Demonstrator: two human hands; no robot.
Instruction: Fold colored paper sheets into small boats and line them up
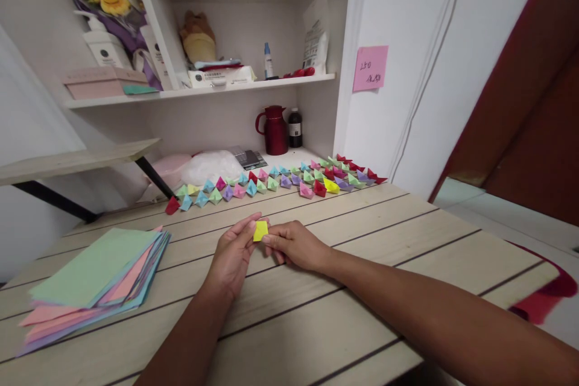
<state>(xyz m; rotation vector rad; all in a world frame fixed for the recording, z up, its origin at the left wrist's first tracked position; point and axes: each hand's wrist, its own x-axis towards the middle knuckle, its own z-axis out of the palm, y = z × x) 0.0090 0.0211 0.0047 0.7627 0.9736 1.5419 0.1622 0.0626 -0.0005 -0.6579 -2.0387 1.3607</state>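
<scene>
Pinching yellow folded paper between fingertips of left hand and right hand, just above tabletop (squarish, no clear long axis; both hands equally near).

Bare boards of the pale wooden slatted table lay open right of the right hand and along the front edge. Both it and the left hand, pinching a small yellow folded paper, blocked the middle. A fanned stack of pastel paper sheets filled the near left. A long row of small folded coloured paper boats barred the far edge, a dark red jug behind it.
</scene>
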